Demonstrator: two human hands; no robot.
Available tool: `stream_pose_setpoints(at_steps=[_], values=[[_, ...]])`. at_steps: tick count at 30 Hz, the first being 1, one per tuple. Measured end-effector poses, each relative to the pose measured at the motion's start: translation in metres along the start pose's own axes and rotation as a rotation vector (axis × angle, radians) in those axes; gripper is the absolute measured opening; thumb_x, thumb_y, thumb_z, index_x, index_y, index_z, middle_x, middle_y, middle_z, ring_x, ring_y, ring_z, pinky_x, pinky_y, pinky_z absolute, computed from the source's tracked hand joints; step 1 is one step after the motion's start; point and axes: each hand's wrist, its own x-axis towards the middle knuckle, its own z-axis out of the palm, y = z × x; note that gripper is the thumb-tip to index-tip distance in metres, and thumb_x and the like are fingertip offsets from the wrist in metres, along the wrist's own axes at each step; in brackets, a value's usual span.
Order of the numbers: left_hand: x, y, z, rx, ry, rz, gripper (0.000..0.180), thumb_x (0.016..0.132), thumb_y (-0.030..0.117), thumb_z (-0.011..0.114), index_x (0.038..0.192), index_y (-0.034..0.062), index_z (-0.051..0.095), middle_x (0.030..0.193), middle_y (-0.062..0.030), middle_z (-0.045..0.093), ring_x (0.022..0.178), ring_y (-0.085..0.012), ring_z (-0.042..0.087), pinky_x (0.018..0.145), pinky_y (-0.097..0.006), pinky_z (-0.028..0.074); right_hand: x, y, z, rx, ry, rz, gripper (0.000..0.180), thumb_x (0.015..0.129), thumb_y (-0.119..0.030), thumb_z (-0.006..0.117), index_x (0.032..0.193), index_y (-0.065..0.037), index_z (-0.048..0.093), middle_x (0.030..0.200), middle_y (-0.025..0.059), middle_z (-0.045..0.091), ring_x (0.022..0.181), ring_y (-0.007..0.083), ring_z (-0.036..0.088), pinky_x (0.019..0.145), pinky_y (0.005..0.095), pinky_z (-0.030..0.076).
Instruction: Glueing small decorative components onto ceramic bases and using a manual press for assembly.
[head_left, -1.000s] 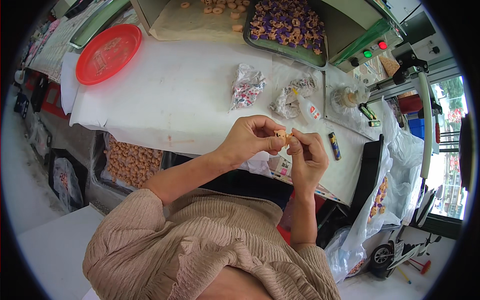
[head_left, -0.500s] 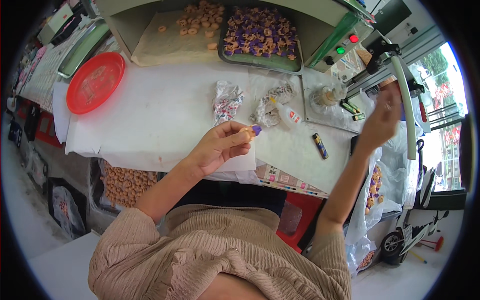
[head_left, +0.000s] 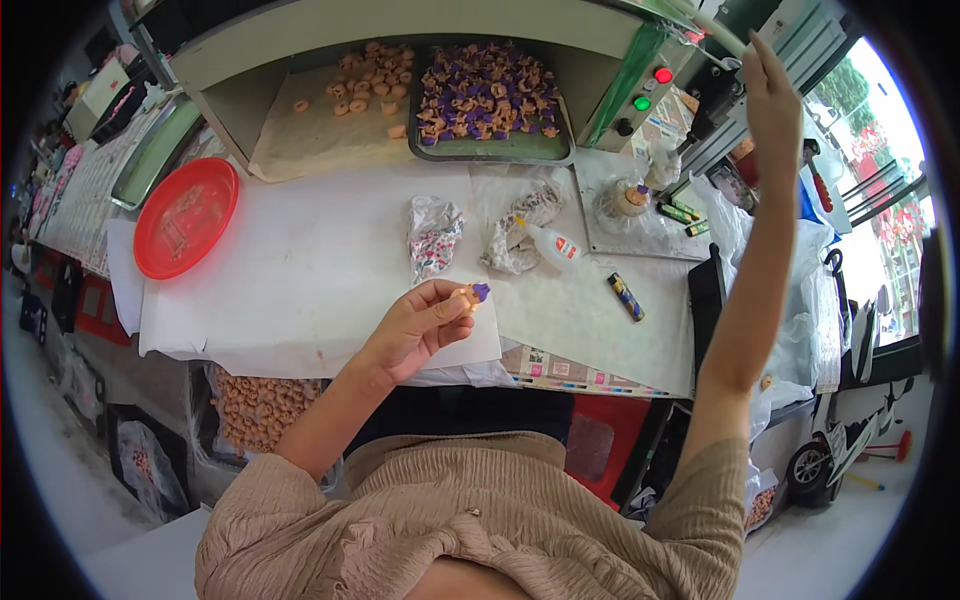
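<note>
1. White paper is covering the surface (head_left: 300, 270) in front of us, with a machine housing running along its far edge and a bright window showing at the far right.
2. We are pinching a small orange piece with a purple tip (head_left: 473, 294) between thumb and fingertips of our left hand (head_left: 415, 330), closed around it and lifted just above the near edge of the paper, probably so the tip is staying clear of the surface.
3. We are stretching our right hand (head_left: 772, 100) up and far to the right, fingers extended and gripping nothing that we can see, against a pale lever (head_left: 715, 35) by the machine's red and green buttons (head_left: 652, 88).
4. Beyond our left hand, two crumpled plastic bags (head_left: 432, 235) and a white squeeze bottle (head_left: 555, 243) are lying near the middle of the surface, with a dark lighter-like stick (head_left: 627, 297) to their right.
5. Farther back, a tray of purple-tipped pieces (head_left: 490, 100) is sitting beside loose orange rings (head_left: 365, 85) on brown paper, presumably sorted apart.
6. A red plate (head_left: 185, 215) is resting at the far left, well apart from both hands.
</note>
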Motion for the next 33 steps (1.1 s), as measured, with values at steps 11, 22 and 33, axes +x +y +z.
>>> stream_pose_setpoints(at_steps=[11, 22, 33], values=[[0.004, 0.014, 0.003, 0.008, 0.037, 0.02, 0.024, 0.092, 0.011, 0.06, 0.114, 0.0049, 0.054, 0.098, -0.0063, 0.06, 0.085, -0.0123, 0.063, 0.073, -0.022, 0.057, -0.186, 0.081, 0.082, -0.021, -0.278, 0.085, 0.017, 0.083, -0.012, 0.064, 0.098, -0.007, 0.071, 0.105, 0.0164, 0.066, 0.098, 0.0321, 0.061, 0.088, 0.0364, 0.047], [0.02, 0.021, 0.032, 0.041, -0.004, 0.053, 0.02, 0.09, 0.01, 0.063, 0.109, 0.0049, 0.056, 0.1, -0.0072, 0.063, 0.084, -0.0125, 0.064, 0.073, -0.024, 0.057, -0.19, 0.103, -0.009, -0.174, 0.286, 0.144, 0.033, 0.077, 0.01, 0.059, 0.101, -0.009, 0.072, 0.11, 0.013, 0.062, 0.096, 0.0263, 0.061, 0.082, 0.0323, 0.05], [0.115, 0.035, 0.109, 0.293, -0.22, 0.106, 0.025, 0.09, 0.012, 0.064, 0.112, 0.0033, 0.055, 0.104, -0.0059, 0.061, 0.095, -0.0138, 0.061, 0.088, -0.026, 0.05, -0.22, 0.103, -0.076, -0.506, 0.263, 0.323, 0.031, 0.082, -0.013, 0.064, 0.113, -0.01, 0.067, 0.133, 0.0154, 0.051, 0.119, 0.0309, 0.049, 0.105, 0.0401, 0.031]])
